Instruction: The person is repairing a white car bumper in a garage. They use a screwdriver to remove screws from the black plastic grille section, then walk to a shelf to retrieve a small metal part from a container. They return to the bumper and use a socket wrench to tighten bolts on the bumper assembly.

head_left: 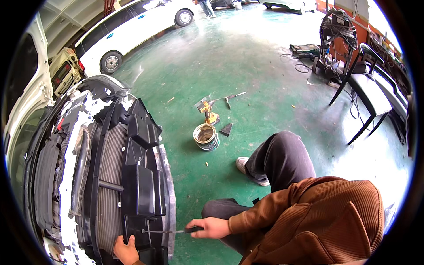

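My right hand (212, 227) is closed round the black handle of a long screwdriver (170, 232). Its thin shaft runs left, with the tip at a round fastener (143, 231) in the black plastic panel (140, 187) on the front of a car. Beside that fastener, my left hand (126, 251) grips the panel's inner edge, thumb apart from the fingers; some fingertips are hidden. A finned radiator (109, 176) lies just behind the panel. The car's bumper cover is off, so its front inner parts show.
An open paint can (206, 136) stands on the green floor, near a yellow cordless drill (206, 111), a small T-shaped tool (228, 101) and a dark scrap (226, 129). A chair (369, 95) and a cable-draped cart (338, 39) are at right. A white car (137, 31) is parked behind.
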A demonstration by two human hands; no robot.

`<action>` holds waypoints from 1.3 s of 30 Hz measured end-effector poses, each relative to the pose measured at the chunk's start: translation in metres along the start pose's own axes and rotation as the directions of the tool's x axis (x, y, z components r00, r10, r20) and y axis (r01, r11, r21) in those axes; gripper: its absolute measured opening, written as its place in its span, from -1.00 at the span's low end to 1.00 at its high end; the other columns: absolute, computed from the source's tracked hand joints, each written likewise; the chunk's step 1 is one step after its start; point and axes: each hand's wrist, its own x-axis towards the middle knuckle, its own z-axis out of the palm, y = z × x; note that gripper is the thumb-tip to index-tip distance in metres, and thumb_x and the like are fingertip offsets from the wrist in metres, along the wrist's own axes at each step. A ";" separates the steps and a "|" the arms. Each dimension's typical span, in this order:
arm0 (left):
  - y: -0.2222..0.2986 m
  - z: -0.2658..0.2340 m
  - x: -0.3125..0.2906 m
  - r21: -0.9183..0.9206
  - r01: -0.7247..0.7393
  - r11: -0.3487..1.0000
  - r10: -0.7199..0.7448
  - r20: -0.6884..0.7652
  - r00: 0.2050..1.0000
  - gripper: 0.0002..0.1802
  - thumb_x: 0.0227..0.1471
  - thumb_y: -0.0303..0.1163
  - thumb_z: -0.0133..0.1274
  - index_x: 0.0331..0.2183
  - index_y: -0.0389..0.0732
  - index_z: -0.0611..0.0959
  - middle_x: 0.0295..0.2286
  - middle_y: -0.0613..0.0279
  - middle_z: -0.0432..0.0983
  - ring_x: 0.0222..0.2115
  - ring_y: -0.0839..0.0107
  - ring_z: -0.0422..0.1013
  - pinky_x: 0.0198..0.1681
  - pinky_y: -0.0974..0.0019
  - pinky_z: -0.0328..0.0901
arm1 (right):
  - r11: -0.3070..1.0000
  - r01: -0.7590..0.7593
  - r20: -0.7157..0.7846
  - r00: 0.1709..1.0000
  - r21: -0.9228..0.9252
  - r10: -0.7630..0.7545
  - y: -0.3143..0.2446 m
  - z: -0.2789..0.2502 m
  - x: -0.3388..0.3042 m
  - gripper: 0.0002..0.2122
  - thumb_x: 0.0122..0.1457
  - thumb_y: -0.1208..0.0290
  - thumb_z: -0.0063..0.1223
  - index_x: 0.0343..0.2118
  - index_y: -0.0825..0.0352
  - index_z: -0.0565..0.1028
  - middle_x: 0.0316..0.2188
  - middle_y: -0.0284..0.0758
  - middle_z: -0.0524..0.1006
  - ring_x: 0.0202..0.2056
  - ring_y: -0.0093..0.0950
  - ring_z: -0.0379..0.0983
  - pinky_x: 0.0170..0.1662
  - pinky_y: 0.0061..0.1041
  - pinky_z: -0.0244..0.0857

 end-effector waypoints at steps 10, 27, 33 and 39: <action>-0.024 0.021 0.003 0.392 -0.314 0.865 0.483 -0.481 0.731 -0.38 0.06 0.15 0.12 -0.10 -0.22 0.67 -0.18 -0.13 0.60 -0.15 -0.19 0.48 -0.03 -0.08 0.33 | 0.989 0.040 -0.002 0.999 -0.146 -0.041 -0.006 0.000 -0.001 -0.65 0.29 0.26 0.03 0.07 0.30 0.41 -0.64 -0.33 0.36 -0.55 -0.27 0.41 -0.40 -0.33 0.31; -0.024 0.026 0.004 0.450 -0.356 0.819 0.566 -0.535 0.627 -0.38 0.05 0.15 0.13 -0.11 -0.21 0.68 -0.20 -0.13 0.61 -0.15 -0.17 0.49 -0.03 -0.06 0.33 | -0.116 -0.752 0.712 0.546 0.649 0.441 0.000 0.006 -0.003 -0.70 0.34 0.03 -0.01 -0.28 0.19 0.44 -0.61 -0.41 0.36 -0.59 -0.59 0.25 -0.49 -0.56 0.15; -0.001 0.006 -0.004 -0.028 0.013 1.000 -0.015 -0.060 0.998 -0.38 0.04 0.16 0.14 -0.13 -0.20 0.68 -0.21 -0.12 0.61 -0.16 -0.19 0.49 -0.03 -0.07 0.33 | 0.979 -0.166 0.034 0.986 0.115 0.163 0.000 0.002 -0.005 -0.57 0.35 0.00 -0.03 0.04 0.28 0.44 -0.53 -0.39 0.48 -0.50 -0.57 0.40 -0.38 -0.56 0.31; -0.005 0.015 0.002 -0.077 0.035 0.996 -0.038 -0.028 0.999 -0.26 -0.01 0.23 0.17 -0.08 -0.26 0.64 -0.17 -0.16 0.59 -0.14 -0.21 0.46 -0.02 -0.13 0.31 | 0.110 -0.792 0.617 0.547 0.601 0.566 0.009 -0.005 0.001 -0.60 0.37 0.04 -0.07 0.04 0.27 0.42 -0.51 -0.37 0.49 -0.47 -0.52 0.43 -0.38 -0.48 0.35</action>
